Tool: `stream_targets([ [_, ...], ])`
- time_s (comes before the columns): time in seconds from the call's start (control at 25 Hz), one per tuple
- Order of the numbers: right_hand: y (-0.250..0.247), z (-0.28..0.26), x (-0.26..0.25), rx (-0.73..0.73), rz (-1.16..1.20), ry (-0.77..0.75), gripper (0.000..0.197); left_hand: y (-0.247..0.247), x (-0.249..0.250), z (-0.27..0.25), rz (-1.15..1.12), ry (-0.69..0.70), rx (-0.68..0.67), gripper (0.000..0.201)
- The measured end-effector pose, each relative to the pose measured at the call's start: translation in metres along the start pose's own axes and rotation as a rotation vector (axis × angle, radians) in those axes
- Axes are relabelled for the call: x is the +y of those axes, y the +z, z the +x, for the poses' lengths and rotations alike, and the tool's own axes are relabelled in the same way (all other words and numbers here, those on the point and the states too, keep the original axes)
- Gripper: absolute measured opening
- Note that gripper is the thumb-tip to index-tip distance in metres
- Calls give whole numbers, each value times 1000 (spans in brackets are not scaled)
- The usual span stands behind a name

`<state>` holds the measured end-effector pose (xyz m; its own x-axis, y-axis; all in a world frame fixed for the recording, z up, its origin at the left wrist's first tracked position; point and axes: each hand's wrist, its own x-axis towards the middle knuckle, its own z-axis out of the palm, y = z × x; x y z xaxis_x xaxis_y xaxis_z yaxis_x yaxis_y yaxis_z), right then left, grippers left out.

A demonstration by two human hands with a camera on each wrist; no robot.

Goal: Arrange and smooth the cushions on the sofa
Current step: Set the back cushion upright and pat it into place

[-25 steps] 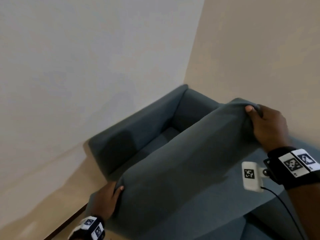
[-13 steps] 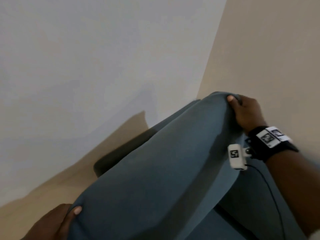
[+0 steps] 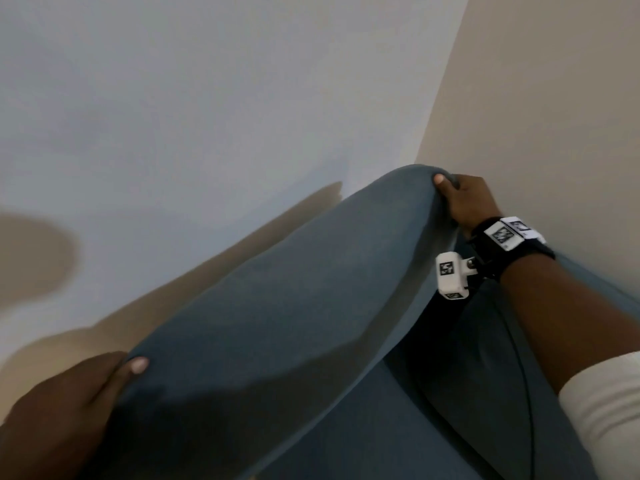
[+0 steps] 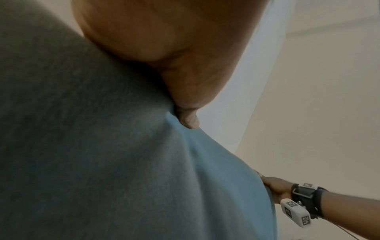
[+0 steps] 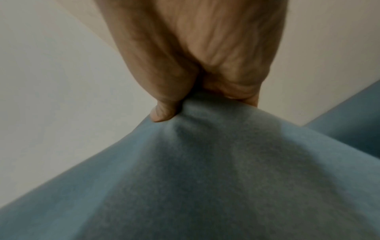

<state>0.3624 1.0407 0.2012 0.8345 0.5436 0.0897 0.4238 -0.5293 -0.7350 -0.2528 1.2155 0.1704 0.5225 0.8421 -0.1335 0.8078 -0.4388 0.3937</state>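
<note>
Holding a blue-grey cushion [image 3: 277, 323] clear of the sofa [image 3: 485, 393], we have one hand at each end. Our left hand [image 3: 65, 407] grips the near lower end, thumb on the top face and the other fingers hidden beneath. Our right hand [image 3: 467, 202] grips the far upper end; the right wrist view shows thumb and fingers pinched tight round a gathered corner, the fabric puckered at the pinch. The left wrist view likewise shows the cloth drawn in under our thumb.

The long axis of the cushion runs on a diagonal from lower left to upper right, toward the corner where the white wall [image 3: 207, 116] meets the beige wall [image 3: 554, 98]. The cushion is tilted, its right end the higher. What we can see of the sofa lies below and to the right of it, under our right forearm; the rest is hidden behind the cushion, so the exact bay it belongs to cannot be confirmed.

Our judgement: the cushion is mid-carry, not yet seated. The right hand is nearer the visible sofa, so that end would likely lead down. Neither hand is free for smoothing. The corner pinches leave creases that will want flattening once it is set.
</note>
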Motion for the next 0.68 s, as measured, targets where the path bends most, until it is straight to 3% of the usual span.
stream_targets([
  [0.04,-5,17,8,1,-34,27,45,-16,61,7,-48,0,14,31],
  [0.08,-10,38,16,15,-81,45,44,-17,90,23,-100,43,40,36],
  [0.16,-8,79,34,45,-171,64,38,3,115,63,-2,172,52,40],
  [0.28,39,104,67,-93,-254,185,69,43,108,100,339,112,-112,82],
  [0.36,83,96,83,-199,-231,158,79,56,77,95,362,40,-143,96],
  [0.48,98,84,102,-83,-72,114,74,70,34,74,148,-55,-134,94],
  [0.56,87,82,126,28,39,291,71,74,18,65,-131,-107,-50,84],
  [0.68,82,80,152,-33,-81,462,56,93,17,53,-501,-215,40,71],
])
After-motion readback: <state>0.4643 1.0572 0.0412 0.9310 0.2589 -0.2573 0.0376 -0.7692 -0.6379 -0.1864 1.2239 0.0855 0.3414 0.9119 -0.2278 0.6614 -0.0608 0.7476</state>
